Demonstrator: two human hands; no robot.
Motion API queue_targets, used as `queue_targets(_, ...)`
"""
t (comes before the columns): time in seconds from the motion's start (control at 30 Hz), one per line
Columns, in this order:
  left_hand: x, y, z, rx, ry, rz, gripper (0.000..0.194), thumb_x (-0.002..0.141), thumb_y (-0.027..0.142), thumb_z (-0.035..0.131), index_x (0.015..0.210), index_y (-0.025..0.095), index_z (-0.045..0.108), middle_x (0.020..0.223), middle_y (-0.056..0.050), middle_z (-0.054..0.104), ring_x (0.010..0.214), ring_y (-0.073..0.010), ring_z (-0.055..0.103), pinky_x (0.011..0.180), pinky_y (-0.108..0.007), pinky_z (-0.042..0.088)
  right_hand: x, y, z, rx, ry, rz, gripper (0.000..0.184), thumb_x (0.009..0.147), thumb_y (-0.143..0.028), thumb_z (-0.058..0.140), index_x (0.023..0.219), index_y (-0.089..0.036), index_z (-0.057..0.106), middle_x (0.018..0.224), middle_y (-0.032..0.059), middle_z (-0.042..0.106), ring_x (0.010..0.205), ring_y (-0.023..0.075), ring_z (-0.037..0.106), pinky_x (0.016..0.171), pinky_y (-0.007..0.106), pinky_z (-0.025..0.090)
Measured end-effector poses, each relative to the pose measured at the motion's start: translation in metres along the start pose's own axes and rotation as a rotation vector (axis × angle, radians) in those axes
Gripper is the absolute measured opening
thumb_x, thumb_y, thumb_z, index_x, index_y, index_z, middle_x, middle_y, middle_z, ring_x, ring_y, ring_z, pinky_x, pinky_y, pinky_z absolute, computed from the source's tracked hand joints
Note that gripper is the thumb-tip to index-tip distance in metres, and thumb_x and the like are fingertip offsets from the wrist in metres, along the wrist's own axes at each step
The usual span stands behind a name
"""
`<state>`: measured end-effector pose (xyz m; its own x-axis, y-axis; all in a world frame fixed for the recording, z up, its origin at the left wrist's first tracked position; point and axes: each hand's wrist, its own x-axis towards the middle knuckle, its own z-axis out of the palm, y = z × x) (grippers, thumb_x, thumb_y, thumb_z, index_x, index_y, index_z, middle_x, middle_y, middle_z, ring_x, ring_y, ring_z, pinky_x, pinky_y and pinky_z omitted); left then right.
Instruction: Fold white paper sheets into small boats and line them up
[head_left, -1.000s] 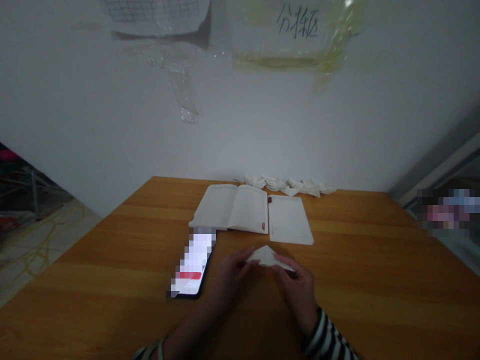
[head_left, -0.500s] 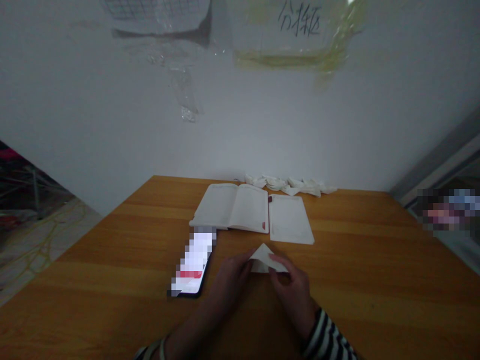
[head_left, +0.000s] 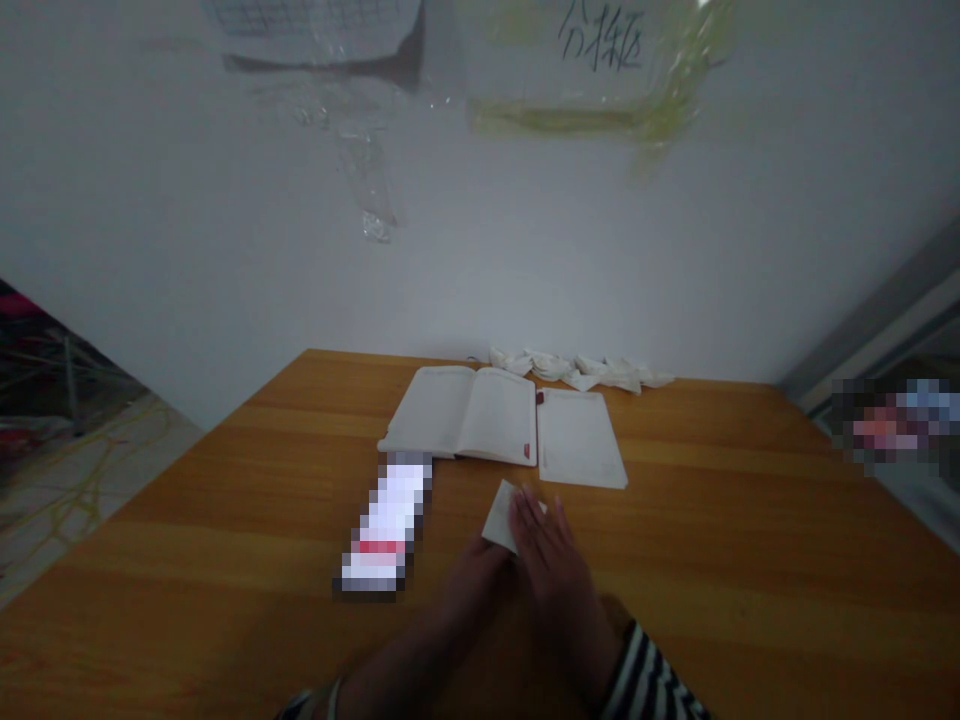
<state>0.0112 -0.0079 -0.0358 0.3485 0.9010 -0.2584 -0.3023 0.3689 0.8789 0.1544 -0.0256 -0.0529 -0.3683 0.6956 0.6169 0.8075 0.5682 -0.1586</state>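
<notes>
A small folded piece of white paper is between my hands, just in front of the notebook. My left hand grips its lower edge, the fingers partly hidden beneath the paper. Flat across the paper's right part lies my right hand, its fingers stretched out and pointing away from me. That hand covers much of the paper, so the folds there cannot be seen.
An open notebook lies behind my hands, with loose white sheets at its right. To the left is a lit phone. Crumpled white paper pieces line the wooden table's back edge by the wall.
The paper has turned and shifted slightly left. My right hand has gone from pinching its right corner to lying flat over it. My left hand has moved a little lower.
</notes>
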Motion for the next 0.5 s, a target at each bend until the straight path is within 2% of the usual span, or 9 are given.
queue_targets(0.07,-0.001,0.01,0.0,-0.12,-0.095,-0.107,0.02,0.07,0.023,0.064,0.088,0.017,0.071,0.092,-0.009,0.073,0.09,-0.0251,0.067,0.084,-0.038,0.054,0.003,-0.003,0.0,-0.016,-0.091,0.04,0.066,0.098,-0.019,0.039,0.156,-0.009,0.011,0.153,0.019,0.036,0.143,0.0334,0.033,0.112,0.065,0.031)
queue_targets(0.13,-0.002,0.018,0.001,-0.182,-0.154,-0.131,0.017,0.073,0.03,0.067,0.084,0.016,0.07,0.091,-0.01,0.071,0.087,-0.0232,0.066,0.077,-0.034,0.054,0.005,-0.003,-0.001,-0.004,-0.177,0.064,0.07,0.097,-0.027,0.043,0.156,-0.007,0.01,0.156,0.0206,0.029,0.145,0.0369,0.029,0.111,0.07,0.027)
queue_targets(0.23,-0.001,0.02,0.005,-0.185,-0.09,-0.166,0.034,0.083,0.044,0.065,0.103,0.016,0.068,0.1,-0.011,0.07,0.082,-0.0208,0.066,0.07,-0.031,0.053,0.004,0.002,0.001,0.087,-0.194,0.025,0.074,0.098,-0.035,0.042,0.156,-0.006,0.006,0.156,0.0221,0.029,0.145,0.0393,0.026,0.109,0.072,0.027)
queue_targets(0.3,-0.001,0.018,0.007,-0.181,-0.027,-0.16,0.037,0.083,0.041,0.068,0.11,0.016,0.067,0.106,-0.011,0.07,0.085,-0.0205,0.067,0.073,-0.032,0.054,0.002,0.005,0.003,0.192,-0.135,0.031,0.069,0.099,-0.034,0.039,0.157,-0.011,0.009,0.157,0.02,0.031,0.146,0.0356,0.026,0.11,0.066,0.03)
queue_targets(0.33,-0.001,0.017,0.007,-0.192,-0.006,-0.143,0.037,0.081,0.038,0.072,0.11,0.016,0.067,0.108,-0.011,0.071,0.088,-0.0212,0.068,0.078,-0.033,0.055,0.002,0.007,0.003,0.244,-0.079,0.082,0.064,0.1,-0.031,0.038,0.156,-0.014,0.013,0.157,0.0184,0.032,0.146,0.0328,0.027,0.111,0.061,0.033)
queue_targets(0.4,-0.001,0.016,0.009,-0.219,0.01,-0.107,0.034,0.078,0.033,0.076,0.107,0.017,0.069,0.108,-0.011,0.072,0.098,-0.0238,0.068,0.089,-0.036,0.053,0.001,0.007,0.0,0.323,0.076,0.278,0.056,0.099,-0.028,0.042,0.152,-0.019,0.028,0.156,0.0169,0.035,0.144,0.0296,0.034,0.108,0.052,0.041)
queue_targets(0.43,-0.001,0.015,0.009,-0.224,0.016,-0.091,0.033,0.077,0.033,0.077,0.105,0.017,0.07,0.107,-0.011,0.073,0.101,-0.0253,0.068,0.093,-0.037,0.053,0.0,0.006,-0.001,0.348,0.168,0.403,0.05,0.097,-0.03,0.047,0.146,-0.019,0.039,0.151,0.0177,0.041,0.138,0.0295,0.042,0.103,0.048,0.046)
queue_targets(0.5,-0.002,0.014,0.01,-0.221,0.028,-0.068,0.033,0.077,0.037,0.076,0.101,0.016,0.07,0.104,-0.012,0.074,0.101,-0.0284,0.069,0.092,-0.041,0.053,0.0,0.003,-0.005,0.404,0.276,0.621,0.032,0.092,-0.036,0.056,0.118,-0.017,0.06,0.123,0.0163,0.063,0.11,0.0274,0.062,0.083,0.039,0.055)
